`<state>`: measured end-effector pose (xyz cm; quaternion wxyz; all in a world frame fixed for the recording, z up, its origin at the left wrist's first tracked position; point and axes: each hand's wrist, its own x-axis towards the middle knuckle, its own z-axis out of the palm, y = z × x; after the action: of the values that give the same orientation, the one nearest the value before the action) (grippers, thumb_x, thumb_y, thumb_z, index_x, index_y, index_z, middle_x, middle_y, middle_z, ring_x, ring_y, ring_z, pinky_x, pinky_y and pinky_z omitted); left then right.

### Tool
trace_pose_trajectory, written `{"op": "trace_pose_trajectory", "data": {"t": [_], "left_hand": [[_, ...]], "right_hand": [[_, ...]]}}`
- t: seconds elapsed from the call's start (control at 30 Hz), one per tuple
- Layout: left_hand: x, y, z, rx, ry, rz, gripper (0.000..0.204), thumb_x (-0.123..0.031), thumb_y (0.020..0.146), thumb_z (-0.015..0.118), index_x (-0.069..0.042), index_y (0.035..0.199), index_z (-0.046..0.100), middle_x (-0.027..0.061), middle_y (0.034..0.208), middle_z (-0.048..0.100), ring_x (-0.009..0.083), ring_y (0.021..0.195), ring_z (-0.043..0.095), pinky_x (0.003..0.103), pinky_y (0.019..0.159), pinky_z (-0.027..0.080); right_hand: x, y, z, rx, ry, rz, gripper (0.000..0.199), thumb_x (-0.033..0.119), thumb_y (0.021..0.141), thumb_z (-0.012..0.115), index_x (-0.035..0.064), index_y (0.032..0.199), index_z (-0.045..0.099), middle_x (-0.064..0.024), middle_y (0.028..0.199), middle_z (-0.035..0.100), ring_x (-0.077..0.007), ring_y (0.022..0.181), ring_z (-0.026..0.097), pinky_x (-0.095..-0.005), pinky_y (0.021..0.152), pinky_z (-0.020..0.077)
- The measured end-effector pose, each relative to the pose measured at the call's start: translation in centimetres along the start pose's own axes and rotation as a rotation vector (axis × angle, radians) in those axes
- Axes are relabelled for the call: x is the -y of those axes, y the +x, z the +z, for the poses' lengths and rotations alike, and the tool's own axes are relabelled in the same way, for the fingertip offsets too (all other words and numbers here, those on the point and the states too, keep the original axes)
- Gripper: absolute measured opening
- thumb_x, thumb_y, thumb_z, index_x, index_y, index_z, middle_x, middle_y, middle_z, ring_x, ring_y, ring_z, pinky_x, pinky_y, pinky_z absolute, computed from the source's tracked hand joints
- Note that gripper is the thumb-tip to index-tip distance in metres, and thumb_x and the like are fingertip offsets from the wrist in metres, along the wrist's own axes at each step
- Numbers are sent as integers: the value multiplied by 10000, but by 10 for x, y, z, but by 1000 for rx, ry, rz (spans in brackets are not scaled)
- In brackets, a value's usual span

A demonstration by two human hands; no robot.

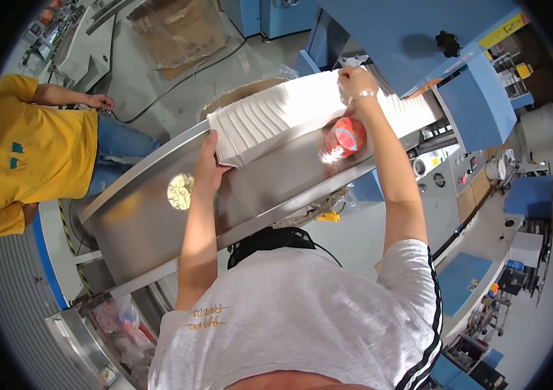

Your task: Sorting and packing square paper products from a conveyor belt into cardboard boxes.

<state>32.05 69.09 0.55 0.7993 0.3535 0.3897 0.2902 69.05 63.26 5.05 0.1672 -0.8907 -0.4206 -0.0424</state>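
Note:
A long row of white, thin folded sheets [270, 114], packed on edge like tissue paper, lies along the metal trough [244, 195]. Against its left end my left hand [209, 162] is pressed, with the fingers around the corner. Farther right, my right hand [358, 83] has its fingers curled together on the upper edge of the row; the fingertips are partly hidden. Near my right forearm sits a red, shiny round package [346, 138] with a coloured pattern. Left of my left forearm is a gold round disc [180, 191] on the metal.
A blue machine [413, 39] with a black knob stands over the trough's right end. A control panel [461, 175] is at right. A person in a yellow shirt [42, 156] stands at left. Cardboard [179, 32] and a black cable lie on the floor beyond.

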Motion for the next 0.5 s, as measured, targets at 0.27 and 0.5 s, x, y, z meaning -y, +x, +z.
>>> {"op": "trace_pose_trajectory", "data": {"t": [0.27, 0.5], "left_hand": [[1, -1, -2, 56, 21, -11, 615, -496, 865, 481, -91, 1309, 353, 93, 1263, 465, 256, 1124, 488, 476, 885, 413], [-4, 2, 22, 58, 77, -69, 637, -530, 862, 454, -100, 1323, 364, 81, 1304, 448, 273, 1167, 454, 484, 930, 361]], "right_hand": [[30, -14, -11, 199, -163, 61, 264, 222, 823, 502, 135, 1023, 651, -103, 1065, 603, -278, 976, 595, -362, 812, 483], [54, -19, -5, 124, -253, 242, 256, 184, 848, 474, 136, 1027, 650, -64, 1132, 571, -260, 1043, 545, -397, 817, 449]]}}
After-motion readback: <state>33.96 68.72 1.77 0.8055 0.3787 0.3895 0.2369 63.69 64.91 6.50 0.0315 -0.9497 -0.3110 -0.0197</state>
